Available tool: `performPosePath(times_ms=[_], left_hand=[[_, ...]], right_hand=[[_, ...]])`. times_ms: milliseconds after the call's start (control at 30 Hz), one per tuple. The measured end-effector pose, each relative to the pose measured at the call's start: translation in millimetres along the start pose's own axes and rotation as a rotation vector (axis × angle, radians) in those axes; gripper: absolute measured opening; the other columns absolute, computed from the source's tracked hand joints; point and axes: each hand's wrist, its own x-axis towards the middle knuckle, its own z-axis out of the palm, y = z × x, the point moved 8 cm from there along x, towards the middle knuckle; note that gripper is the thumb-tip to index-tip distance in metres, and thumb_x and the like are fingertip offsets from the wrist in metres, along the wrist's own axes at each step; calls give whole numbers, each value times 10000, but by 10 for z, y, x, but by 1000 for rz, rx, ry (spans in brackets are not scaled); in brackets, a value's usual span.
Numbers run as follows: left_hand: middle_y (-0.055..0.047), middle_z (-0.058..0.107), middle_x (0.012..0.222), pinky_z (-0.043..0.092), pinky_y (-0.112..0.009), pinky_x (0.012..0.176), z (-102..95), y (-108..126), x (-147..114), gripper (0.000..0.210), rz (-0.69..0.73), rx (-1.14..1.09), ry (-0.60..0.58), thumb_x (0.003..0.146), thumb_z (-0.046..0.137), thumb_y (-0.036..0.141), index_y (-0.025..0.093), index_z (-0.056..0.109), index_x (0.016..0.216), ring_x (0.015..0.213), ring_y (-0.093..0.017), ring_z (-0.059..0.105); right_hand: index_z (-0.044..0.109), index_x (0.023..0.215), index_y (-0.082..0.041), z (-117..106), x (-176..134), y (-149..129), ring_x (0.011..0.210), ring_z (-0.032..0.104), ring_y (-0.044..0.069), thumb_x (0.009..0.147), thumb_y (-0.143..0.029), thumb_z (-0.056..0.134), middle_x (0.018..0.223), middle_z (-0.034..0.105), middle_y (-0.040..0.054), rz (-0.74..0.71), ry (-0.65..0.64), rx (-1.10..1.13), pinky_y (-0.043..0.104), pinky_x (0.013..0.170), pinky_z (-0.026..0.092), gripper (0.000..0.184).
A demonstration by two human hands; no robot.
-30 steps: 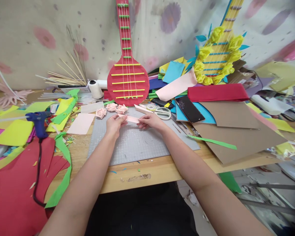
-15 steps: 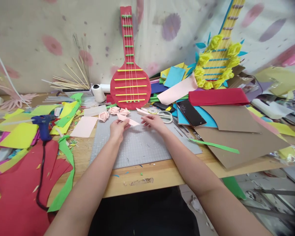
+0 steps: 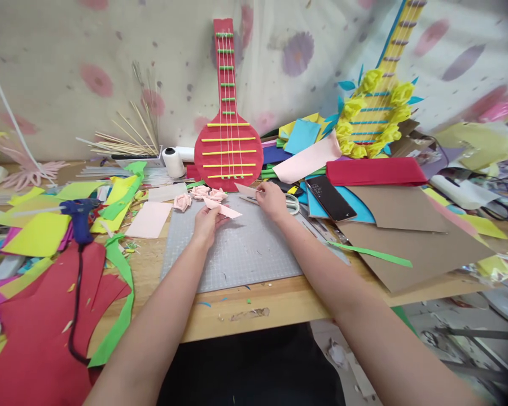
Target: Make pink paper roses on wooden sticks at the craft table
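Note:
My left hand (image 3: 206, 225) pinches a pale pink paper piece (image 3: 226, 211) over the grey cutting mat (image 3: 241, 254). To its right, my right hand (image 3: 272, 198) has its fingers closed on the end of another pale pink paper piece (image 3: 245, 192), at the mat's back edge. Scissors with white handles (image 3: 293, 204) lie partly hidden behind this hand. Several pink paper roses (image 3: 182, 202) sit at the mat's back left.
A red paper lute (image 3: 228, 149) stands behind the mat. On the left are a blue glue gun (image 3: 81, 220) and red paper (image 3: 34, 316). A phone (image 3: 331, 197) and brown cardboard (image 3: 406, 254) lie right. A yellow flowered instrument (image 3: 370, 113) leans at the back.
My right hand has moved slightly away from the left hand's paper and back, and has closed on the other pink piece. My left hand still holds its paper. The view has shifted slightly.

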Motion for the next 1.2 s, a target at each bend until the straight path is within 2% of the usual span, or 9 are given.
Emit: performPosePath(times_ms=[67,267,500,733,900,1067,1200], left_hand=[[-90,671,867,519,-350,733,26,-27,2,98,-14,-19,-15,683,568,114,122,585,779,744,-169,646],[-61,672,779,482,-288,789,155,-69,-32,126,-53,-91,-108,628,599,81,106,633,746,752,-135,629],[-55,673,749,489,-304,785,67,-32,-36,144,15,-47,-21,613,646,111,111,648,757,708,-134,628],[-71,663,729,505,-325,755,45,-40,-25,105,-7,-9,-22,617,655,118,94,647,718,691,-145,626],[-58,654,717,508,-324,737,33,-31,-32,104,3,12,-1,602,670,104,101,659,706,672,-133,608],[-48,653,733,506,-334,742,37,-31,-25,159,48,43,-3,570,697,137,112,662,723,683,-142,612],[-37,644,715,504,-327,717,41,-22,-19,185,94,63,-10,554,708,170,117,654,722,663,-142,608]], right_hand=[[568,875,-188,-11,-83,-72,808,541,188,781,-233,446,872,620,55,39,18,202,297,716,397,161],[517,768,-204,243,-354,-258,694,537,143,740,-301,495,752,599,2,96,-109,549,260,649,410,104],[448,752,-216,430,-426,-297,549,517,99,704,-309,547,613,547,-47,173,-382,962,227,547,437,145],[454,770,-215,416,-494,-427,600,549,98,696,-382,615,633,568,-45,130,-522,1047,235,608,484,244],[509,836,-217,434,-495,-395,715,591,122,776,-500,498,762,601,-13,202,-545,1159,253,614,504,289],[517,815,-192,577,-533,-295,527,536,73,711,-333,637,617,582,-43,311,-595,1112,186,515,439,213],[527,824,-188,571,-559,-317,564,567,74,713,-320,646,667,623,-25,330,-613,1187,190,561,452,209]])
